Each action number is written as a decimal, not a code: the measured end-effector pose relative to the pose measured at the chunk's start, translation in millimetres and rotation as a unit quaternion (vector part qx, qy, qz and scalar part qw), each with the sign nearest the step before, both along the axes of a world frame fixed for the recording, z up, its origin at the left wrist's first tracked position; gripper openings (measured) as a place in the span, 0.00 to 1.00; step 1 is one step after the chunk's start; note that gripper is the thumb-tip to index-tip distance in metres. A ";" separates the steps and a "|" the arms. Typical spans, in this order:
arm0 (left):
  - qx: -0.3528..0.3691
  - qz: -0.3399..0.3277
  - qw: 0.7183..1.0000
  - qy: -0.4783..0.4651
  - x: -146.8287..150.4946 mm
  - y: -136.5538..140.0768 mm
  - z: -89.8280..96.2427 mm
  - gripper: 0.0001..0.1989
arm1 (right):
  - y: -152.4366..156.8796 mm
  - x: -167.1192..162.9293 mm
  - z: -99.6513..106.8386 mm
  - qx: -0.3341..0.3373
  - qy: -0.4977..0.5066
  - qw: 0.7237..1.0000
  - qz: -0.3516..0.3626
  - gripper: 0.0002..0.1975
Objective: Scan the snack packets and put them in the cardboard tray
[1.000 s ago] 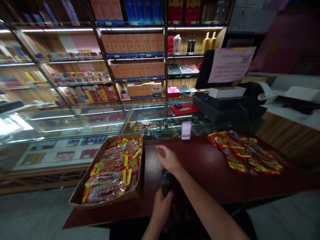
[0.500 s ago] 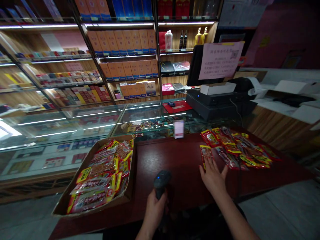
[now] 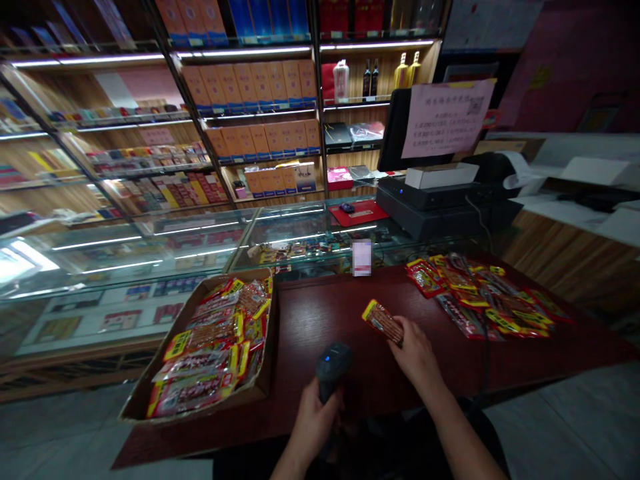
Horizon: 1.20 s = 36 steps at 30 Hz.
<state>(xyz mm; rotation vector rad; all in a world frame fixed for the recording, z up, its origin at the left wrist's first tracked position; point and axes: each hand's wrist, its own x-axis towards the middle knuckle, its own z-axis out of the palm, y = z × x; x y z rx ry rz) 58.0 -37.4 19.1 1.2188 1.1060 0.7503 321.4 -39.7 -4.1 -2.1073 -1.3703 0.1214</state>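
My left hand (image 3: 316,412) is wrapped round the handle of a dark barcode scanner (image 3: 334,362), which shows a small blue light on its head. In my right hand (image 3: 414,350) is a snack packet (image 3: 383,321) with a yellow end and brown sticks visible through clear film. My fingers grip its near right end, and the packet is tilted above the dark red tabletop (image 3: 315,310). To the right lies a loose pile of similar packets (image 3: 467,293). On the left, a cardboard box (image 3: 270,333) holds several more packets.
A small pale card (image 3: 362,257) stands at the table's back edge. Behind it are a glass display counter (image 3: 210,247) and a black monitor (image 3: 395,130) with a pink notice (image 3: 447,120). A thin cable runs down near the pile. Lit shelves of boxes (image 3: 273,83) line the back wall.
My right hand has closed on the packet it was touching, lifted it off the table and brought it left, towards the scanner. My left hand still grips the scanner.
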 end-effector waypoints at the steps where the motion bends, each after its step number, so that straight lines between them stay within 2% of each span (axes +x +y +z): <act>1: 0.002 -0.003 1.000 0.001 -0.5 -0.5 -0.6 0.13 | 0.0 1.4 1.3 0.010 0.023 0.999 0.026 0.24; 7: 0.005 -0.013 1.000 0.013 -3.0 -3.0 -5.9 0.13 | -0.3 0.4 6.0 0.017 0.063 0.995 0.079 0.28; 17: 0.026 -0.020 0.998 0.045 -3.4 -4.2 -4.8 0.04 | 0.6 -3.7 9.4 0.033 0.105 0.988 0.105 0.29; 20: 0.036 -0.010 0.998 0.042 -2.9 -3.1 -9.7 0.03 | 2.1 -3.9 9.8 0.050 0.174 0.978 0.107 0.28; 23: 0.026 -0.001 0.999 0.033 0.4 -1.7 -11.5 0.04 | 12.0 -12.6 18.4 0.083 0.325 0.937 0.094 0.28; 26: 0.000 0.018 1.000 0.017 4.6 -0.5 -8.1 0.07 | 33.4 -37.4 42.0 0.094 0.455 0.877 0.120 0.30; 30: -0.001 0.033 0.999 0.000 6.3 -0.8 -2.6 0.07 | 77.9 -99.1 86.3 0.053 0.507 0.819 0.263 0.32; 33: -0.004 0.039 0.999 -0.009 5.4 -1.3 -1.6 0.07 | 119.8 -159.0 115.6 0.041 0.456 0.805 0.378 0.34; 36: -0.024 0.055 0.998 -0.014 5.3 -1.1 -1.5 0.09 | 158.2 -214.0 138.6 0.026 0.329 0.829 0.450 0.39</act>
